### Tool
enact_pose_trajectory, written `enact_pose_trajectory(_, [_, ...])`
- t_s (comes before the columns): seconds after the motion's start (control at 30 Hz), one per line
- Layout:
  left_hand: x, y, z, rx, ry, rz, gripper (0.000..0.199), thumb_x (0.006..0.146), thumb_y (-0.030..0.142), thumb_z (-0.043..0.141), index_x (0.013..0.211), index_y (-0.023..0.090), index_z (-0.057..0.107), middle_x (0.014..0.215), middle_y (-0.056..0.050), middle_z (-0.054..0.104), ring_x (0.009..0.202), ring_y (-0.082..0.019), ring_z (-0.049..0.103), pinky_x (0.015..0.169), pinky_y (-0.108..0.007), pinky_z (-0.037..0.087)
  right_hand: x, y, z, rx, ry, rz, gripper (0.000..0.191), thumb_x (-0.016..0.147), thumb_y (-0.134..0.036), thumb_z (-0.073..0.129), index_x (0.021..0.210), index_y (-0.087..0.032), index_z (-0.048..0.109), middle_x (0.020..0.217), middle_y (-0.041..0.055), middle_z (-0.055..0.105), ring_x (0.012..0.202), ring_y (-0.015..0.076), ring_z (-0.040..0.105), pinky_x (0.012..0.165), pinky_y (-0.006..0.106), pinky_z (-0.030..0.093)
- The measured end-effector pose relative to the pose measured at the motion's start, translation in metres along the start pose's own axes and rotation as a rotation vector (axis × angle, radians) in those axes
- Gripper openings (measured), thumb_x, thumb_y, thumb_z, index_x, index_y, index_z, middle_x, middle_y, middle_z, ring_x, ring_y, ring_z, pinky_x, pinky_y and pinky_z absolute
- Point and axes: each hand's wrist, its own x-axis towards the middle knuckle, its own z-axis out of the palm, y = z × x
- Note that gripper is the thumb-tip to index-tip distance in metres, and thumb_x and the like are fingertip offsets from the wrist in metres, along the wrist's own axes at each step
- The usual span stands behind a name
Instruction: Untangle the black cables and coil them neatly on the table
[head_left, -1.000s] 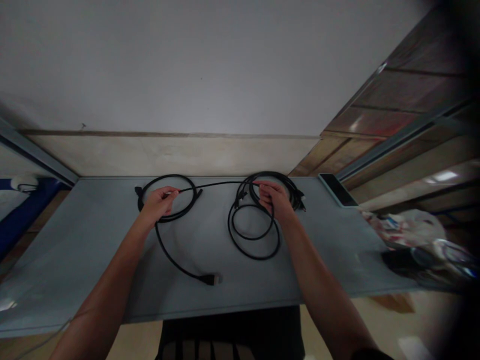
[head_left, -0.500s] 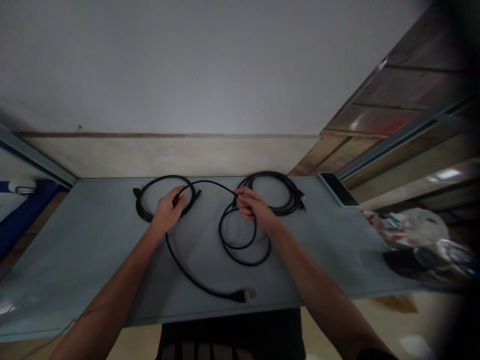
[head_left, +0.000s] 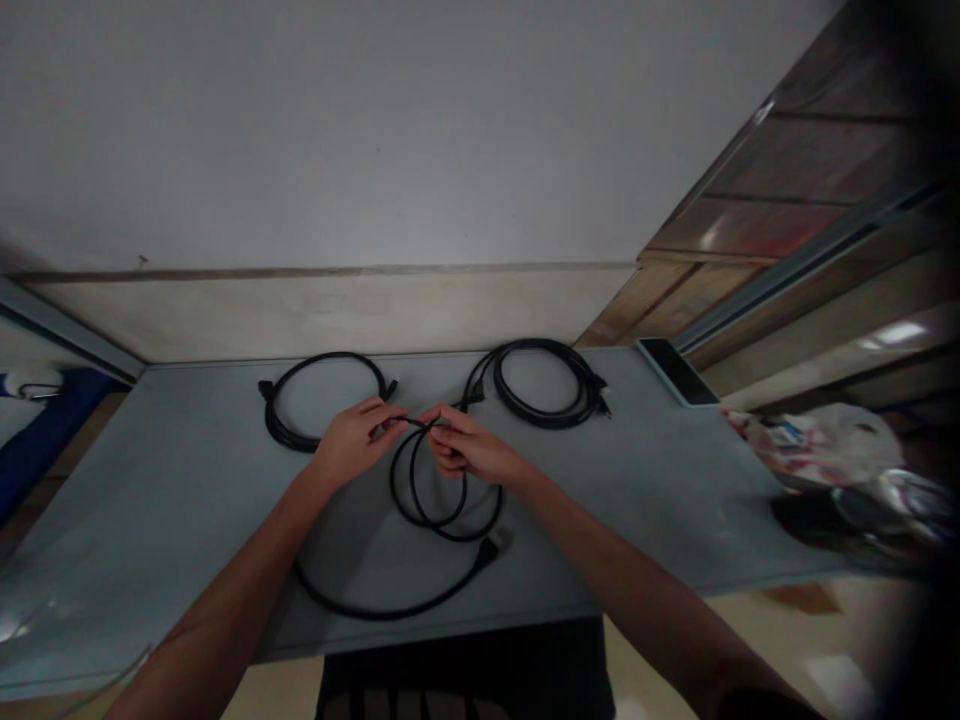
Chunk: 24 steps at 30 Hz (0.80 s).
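Observation:
My left hand (head_left: 360, 437) pinches a thin black cable near the middle of the table. Close beside it on the right, my right hand (head_left: 466, 443) is closed on the same black cable (head_left: 412, 514), whose loops hang below the fingers. A length of cable curves under my left forearm to a black plug (head_left: 487, 551) near the front edge. Behind my left hand lies a coiled black cable (head_left: 279, 425). A thicker coil of black cable (head_left: 541, 417) lies behind my right hand.
The grey table (head_left: 187, 520) stands against a wall. A phone-like device (head_left: 679, 372) lies at its back right corner. Further right are a plastic bag (head_left: 847, 440) and a dark, blurred object (head_left: 810, 518).
My right hand has moved left and slightly nearer, bringing the cable loops along. My left hand has shifted right, so the hands almost meet. The cable's front length has swung lower.

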Motion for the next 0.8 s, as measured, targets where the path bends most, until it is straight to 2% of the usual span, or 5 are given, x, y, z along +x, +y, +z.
enact_pose_trajectory(0.17, [0.001, 0.0, 0.011, 0.066, -0.154, -0.01, 0.044, 0.089, 0.054, 0.06, 0.117, 0.021, 0.069, 0.095, -0.007, 0.07, 0.083, -0.021, 0.064, 0.077, -0.032, 0.049, 0.001, 0.0, -0.015, -0.424, 0.08, -0.063, 0.032, 0.091, -0.04, 0.06, 0.118, -0.022, 0.058, 0.063, -0.0057, 0.051, 0.048, 0.01, 0.047, 0.051, 0.025, 0.041])
enact_pose_trajectory(0.33, [0.0, -0.001, 0.021, 0.172, -0.213, -0.045, 0.045, 0.086, 0.056, 0.062, 0.115, 0.022, 0.068, 0.106, -0.009, 0.072, 0.095, -0.026, 0.067, 0.082, -0.035, 0.05, -0.006, -0.024, -0.051, -0.983, 0.577, -0.389, 0.023, 0.091, -0.033, 0.056, 0.098, -0.018, 0.071, 0.085, 0.0067, 0.067, 0.069, 0.0163, 0.058, 0.066, 0.03, 0.045])
enact_pose_trajectory(0.37, [0.0, 0.0, 0.021, 0.179, -0.219, -0.046, 0.043, 0.087, 0.055, 0.062, 0.115, 0.022, 0.068, 0.107, -0.009, 0.072, 0.095, -0.027, 0.067, 0.083, -0.035, 0.05, -0.008, -0.03, -0.059, -1.062, 0.626, -0.427, 0.022, 0.09, -0.032, 0.058, 0.097, -0.018, 0.072, 0.088, 0.0079, 0.068, 0.071, 0.017, 0.058, 0.068, 0.031, 0.045])
enact_pose_trajectory(0.57, [0.0, 0.001, 0.021, 0.169, -0.224, -0.048, 0.038, 0.091, 0.049, 0.058, 0.115, 0.022, 0.068, 0.11, -0.01, 0.073, 0.099, -0.028, 0.067, 0.085, -0.037, 0.051, -0.021, -0.042, -0.081, -1.184, 0.554, -0.286, 0.024, 0.081, -0.037, 0.07, 0.095, -0.019, 0.077, 0.081, 0.0066, 0.07, 0.066, 0.0177, 0.057, 0.067, 0.031, 0.045])
enact_pose_trajectory(0.8, [0.0, 0.0, 0.019, 0.157, -0.224, -0.039, 0.035, 0.093, 0.047, 0.055, 0.113, 0.022, 0.069, 0.106, -0.009, 0.073, 0.099, -0.026, 0.067, 0.086, -0.035, 0.05, -0.006, -0.02, -0.077, -1.077, 0.479, -0.376, 0.028, 0.086, -0.025, 0.059, 0.11, -0.02, 0.072, 0.093, 0.0064, 0.072, 0.082, 0.0199, 0.065, 0.079, 0.034, 0.051])
